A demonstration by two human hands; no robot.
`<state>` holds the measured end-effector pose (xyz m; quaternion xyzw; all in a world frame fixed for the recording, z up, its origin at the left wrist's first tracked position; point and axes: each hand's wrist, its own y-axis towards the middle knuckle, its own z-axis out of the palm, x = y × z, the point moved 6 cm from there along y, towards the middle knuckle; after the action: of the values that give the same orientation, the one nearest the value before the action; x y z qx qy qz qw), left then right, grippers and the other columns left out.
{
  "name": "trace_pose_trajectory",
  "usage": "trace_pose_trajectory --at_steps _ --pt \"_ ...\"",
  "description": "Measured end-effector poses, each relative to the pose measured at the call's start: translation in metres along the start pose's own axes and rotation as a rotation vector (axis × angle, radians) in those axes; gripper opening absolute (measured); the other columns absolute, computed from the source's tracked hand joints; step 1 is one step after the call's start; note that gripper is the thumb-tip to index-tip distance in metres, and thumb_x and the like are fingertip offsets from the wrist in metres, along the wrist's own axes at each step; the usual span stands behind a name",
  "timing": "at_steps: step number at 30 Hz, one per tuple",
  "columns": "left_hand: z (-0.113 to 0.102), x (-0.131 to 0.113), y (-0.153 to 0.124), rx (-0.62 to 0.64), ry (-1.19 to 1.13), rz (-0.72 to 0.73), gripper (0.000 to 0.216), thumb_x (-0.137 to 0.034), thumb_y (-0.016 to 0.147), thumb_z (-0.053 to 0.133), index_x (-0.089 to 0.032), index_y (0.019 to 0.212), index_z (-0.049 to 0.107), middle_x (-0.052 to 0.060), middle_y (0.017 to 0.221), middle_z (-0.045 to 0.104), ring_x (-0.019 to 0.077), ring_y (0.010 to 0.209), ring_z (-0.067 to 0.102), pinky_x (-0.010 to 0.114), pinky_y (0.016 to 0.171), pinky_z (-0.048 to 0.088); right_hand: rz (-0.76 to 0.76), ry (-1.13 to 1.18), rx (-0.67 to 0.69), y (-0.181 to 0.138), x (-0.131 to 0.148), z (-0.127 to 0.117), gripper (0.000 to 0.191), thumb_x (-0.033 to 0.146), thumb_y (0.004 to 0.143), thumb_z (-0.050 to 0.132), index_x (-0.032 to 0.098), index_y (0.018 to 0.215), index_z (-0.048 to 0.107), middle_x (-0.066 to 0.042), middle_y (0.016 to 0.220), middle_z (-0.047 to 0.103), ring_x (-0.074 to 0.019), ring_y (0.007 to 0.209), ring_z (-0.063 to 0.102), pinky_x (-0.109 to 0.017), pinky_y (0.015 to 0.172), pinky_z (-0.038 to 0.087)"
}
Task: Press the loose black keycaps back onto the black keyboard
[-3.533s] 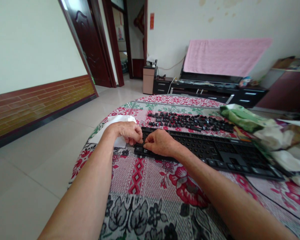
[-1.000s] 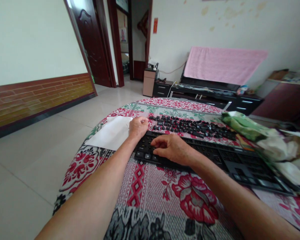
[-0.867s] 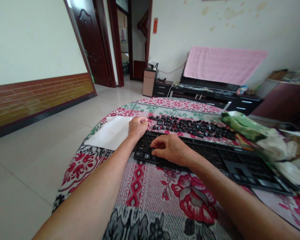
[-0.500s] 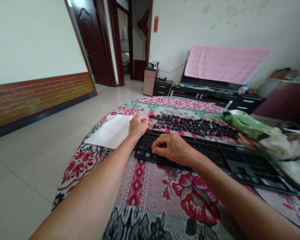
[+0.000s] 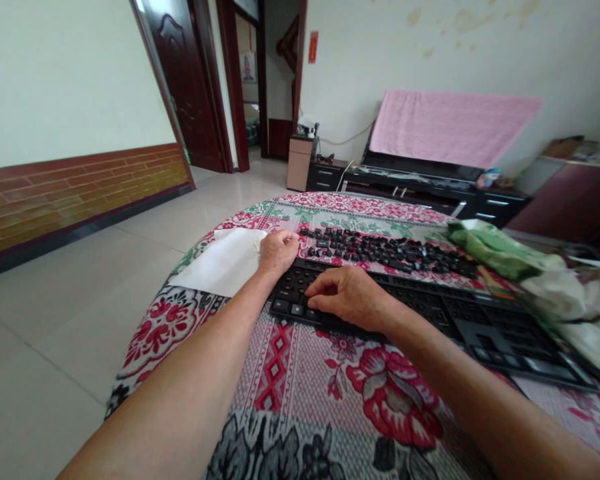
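1 keyboard lay under the right hand, running from its 9 o'clock to about 4 o'clock. That hand's thumb and forefinger stood narrow over the keyboard's left part; whether they gripped a key could not be told. The left hand, at 10 o'clock from the right, was curled narrow, its contents hidden. Loose keys, too many to count, lay apart from the keyboard, at the left hand's 3 o'clock. 1 paper lay at that hand's 9 o'clock on 1 table.
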<state>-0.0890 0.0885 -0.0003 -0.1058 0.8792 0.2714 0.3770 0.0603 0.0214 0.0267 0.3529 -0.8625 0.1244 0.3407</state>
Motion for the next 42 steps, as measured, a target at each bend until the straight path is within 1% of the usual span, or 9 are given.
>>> trace_pose_trajectory --at_steps 5,11,13,16,20,25,31,42 --pt "0.0010 0.0001 -0.0002 -0.010 -0.018 0.023 0.021 -0.032 0.069 0.050 -0.022 0.078 0.067 -0.001 0.071 0.067 0.0125 0.067 0.058 0.022 0.064 0.042 -0.008 0.024 0.006 -0.0011 0.0001 0.0015 0.012 0.019 0.067 0.055 0.015 0.073 0.065 -0.003 0.069 0.065 -0.0103 0.057 0.055 -0.021 0.051 0.042" --pt "0.0013 0.0023 0.0006 -0.012 0.003 0.014 0.022 -0.034 0.070 0.049 -0.023 0.076 0.067 0.000 0.070 0.067 0.0135 0.065 0.058 0.023 0.063 0.042 0.011 -0.026 -0.070 -0.0004 -0.0006 0.0029 0.011 0.020 0.067 0.056 0.015 0.072 0.065 -0.003 0.067 0.064 -0.0099 0.054 0.055 -0.021 0.049 0.041" --pt "0.0013 0.0024 0.0007 -0.011 0.009 0.014 0.022 -0.034 0.070 0.049 -0.023 0.076 0.067 0.000 0.070 0.067 0.0135 0.065 0.058 0.023 0.063 0.042 0.005 -0.057 -0.084 0.0000 0.0010 0.0023 0.014 0.020 0.066 0.056 0.015 0.076 0.066 -0.003 0.068 0.065 -0.0101 0.055 0.055 -0.021 0.050 0.041" --pt "0.0012 0.0018 0.0007 -0.014 0.005 0.020 0.023 -0.034 0.070 0.049 -0.023 0.077 0.067 0.000 0.071 0.067 0.0134 0.066 0.058 0.023 0.063 0.042 -0.012 -0.107 -0.068 0.0009 0.0051 0.0026 0.020 0.019 0.066 0.056 0.015 0.082 0.066 -0.003 0.067 0.065 -0.0104 0.055 0.054 -0.022 0.051 0.041" --pt "0.0026 0.0023 0.0005 0.001 0.004 0.012 0.023 -0.035 0.069 0.049 -0.023 0.077 0.067 0.000 0.071 0.067 0.0134 0.066 0.058 0.022 0.062 0.042 -0.004 -0.160 -0.066 0.0016 0.0086 0.0028 0.017 0.020 0.065 0.056 0.015 0.075 0.068 -0.003 0.066 0.065 -0.0112 0.054 0.055 -0.023 0.052 0.041" --pt "0.0023 0.0020 -0.0002 0.000 0.014 0.011 0.023 -0.036 0.070 0.049 -0.023 0.077 0.067 -0.001 0.071 0.067 0.0133 0.066 0.058 0.022 0.063 0.042 0.066 -0.125 -0.099 0.0016 0.0037 0.0027 0.015 0.022 0.064 0.056 0.015 0.072 0.067 -0.003 0.063 0.065 -0.0108 0.052 0.054 -0.022 0.048 0.040" --pt "0.0015 0.0006 -0.0009 0.011 0.029 0.019 0.023 -0.035 0.070 0.049 -0.023 0.078 0.067 -0.001 0.072 0.067 0.0129 0.067 0.058 0.022 0.065 0.042 0.052 -0.103 -0.077 0.0025 0.0028 0.0036 0.015 0.023 0.065 0.056 0.015 0.072 0.067 -0.004 0.066 0.065 -0.0111 0.054 0.055 -0.021 0.049 0.041" --pt "0.0029 -0.0002 -0.0005 0.022 0.083 0.024 0.024 -0.035 0.072 0.048 -0.023 0.080 0.066 -0.001 0.077 0.067 0.0134 0.072 0.058 0.022 0.068 0.042 0.117 -0.052 -0.016 0.0074 0.0000 0.0055 0.013 0.023 0.062 0.058 0.015 0.066 0.066 -0.002 0.058 0.063 -0.0092 0.047 0.049 -0.021 0.043 0.037"
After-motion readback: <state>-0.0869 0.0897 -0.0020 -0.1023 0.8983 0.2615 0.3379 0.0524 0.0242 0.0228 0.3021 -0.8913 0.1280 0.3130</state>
